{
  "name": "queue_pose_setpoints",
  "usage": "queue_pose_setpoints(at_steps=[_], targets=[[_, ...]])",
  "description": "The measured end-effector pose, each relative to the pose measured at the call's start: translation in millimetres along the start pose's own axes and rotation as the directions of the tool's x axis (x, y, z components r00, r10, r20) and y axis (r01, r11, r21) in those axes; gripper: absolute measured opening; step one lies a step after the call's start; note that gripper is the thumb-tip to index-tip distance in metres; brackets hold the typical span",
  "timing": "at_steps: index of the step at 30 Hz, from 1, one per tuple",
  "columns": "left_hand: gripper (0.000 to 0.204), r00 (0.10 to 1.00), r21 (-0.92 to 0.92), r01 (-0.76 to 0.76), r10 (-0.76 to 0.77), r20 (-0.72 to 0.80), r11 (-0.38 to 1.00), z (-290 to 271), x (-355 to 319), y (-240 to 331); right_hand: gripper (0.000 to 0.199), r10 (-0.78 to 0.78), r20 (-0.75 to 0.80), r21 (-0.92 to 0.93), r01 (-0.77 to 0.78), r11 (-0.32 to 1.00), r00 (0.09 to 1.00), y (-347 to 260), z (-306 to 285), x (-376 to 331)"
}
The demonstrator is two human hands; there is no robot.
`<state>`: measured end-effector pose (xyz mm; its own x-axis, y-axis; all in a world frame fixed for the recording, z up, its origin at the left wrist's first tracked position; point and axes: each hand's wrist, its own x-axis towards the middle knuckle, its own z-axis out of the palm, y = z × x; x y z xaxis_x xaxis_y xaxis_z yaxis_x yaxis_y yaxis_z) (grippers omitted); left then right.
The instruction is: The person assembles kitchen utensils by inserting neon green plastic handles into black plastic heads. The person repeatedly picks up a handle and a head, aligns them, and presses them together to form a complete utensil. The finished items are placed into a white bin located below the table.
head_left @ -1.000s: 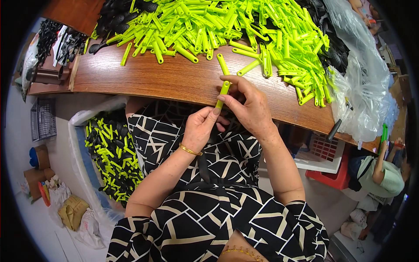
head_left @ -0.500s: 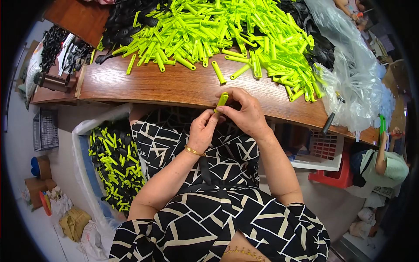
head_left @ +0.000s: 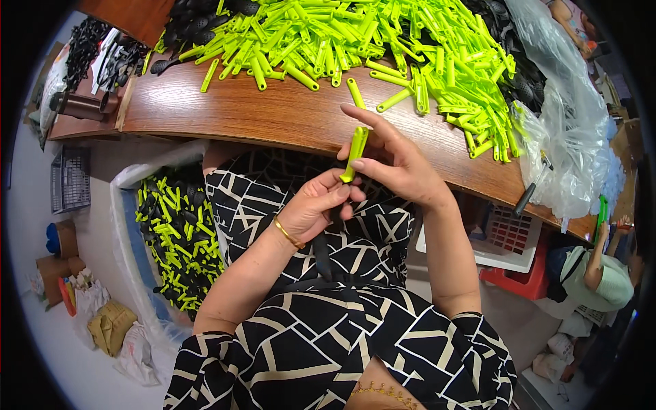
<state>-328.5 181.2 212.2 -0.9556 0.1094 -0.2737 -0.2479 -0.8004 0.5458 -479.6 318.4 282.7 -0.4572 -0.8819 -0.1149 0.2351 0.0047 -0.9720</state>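
A lime-green plastic handle (head_left: pixel 354 156) stands nearly upright between my hands, just off the table's front edge. My right hand (head_left: pixel 403 167) pinches it with the thumb against its side, the index finger stretched out away from it. Below, my left hand (head_left: pixel 318 208) is curled, palm up, with its fingers at the handle's flared lower end. A dark bit shows under the left fingertips; whether it is a part in that hand, I cannot tell. On the wooden table (head_left: pixel 239 116) ahead lies a big heap of matching green handles (head_left: pixel 328 41).
Black perforated parts (head_left: pixel 198 27) lie behind the heap, clear plastic sheeting (head_left: pixel 560 123) at its right. A black-handled tool (head_left: pixel 525 199) rests near the table edge. At my left stands a lined bin (head_left: pixel 123 205) of green-and-black pieces. A white crate (head_left: pixel 523 246) and red stool (head_left: pixel 526 280) sit right.
My right index finger has stretched out from its curl, and more of the green handle shows. The left hand has rolled palm up, slightly lower. The view has shifted a little.
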Motion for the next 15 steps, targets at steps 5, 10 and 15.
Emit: queue_pose_setpoints(at_steps=[5,10,15], targets=[[0.023,0.936,0.260,-0.088,0.169,-0.307,0.962,10.7,11.9,-7.7,0.070,-0.397,-0.088,-0.900,0.098,0.426,0.914,18.2,4.5,9.6],[0.021,0.924,0.272,-0.106,0.195,-0.328,0.956,10.1,22.0,-11.7,0.069,-0.500,-0.131,-0.945,0.045,0.325,0.856,27.8,3.6,8.2],[0.016,0.925,0.278,-0.116,0.206,-0.319,0.954,7.7,27.3,-4.9,0.065,-0.434,-0.228,-0.903,-0.023,0.428,0.872,28.6,7.9,14.5]])
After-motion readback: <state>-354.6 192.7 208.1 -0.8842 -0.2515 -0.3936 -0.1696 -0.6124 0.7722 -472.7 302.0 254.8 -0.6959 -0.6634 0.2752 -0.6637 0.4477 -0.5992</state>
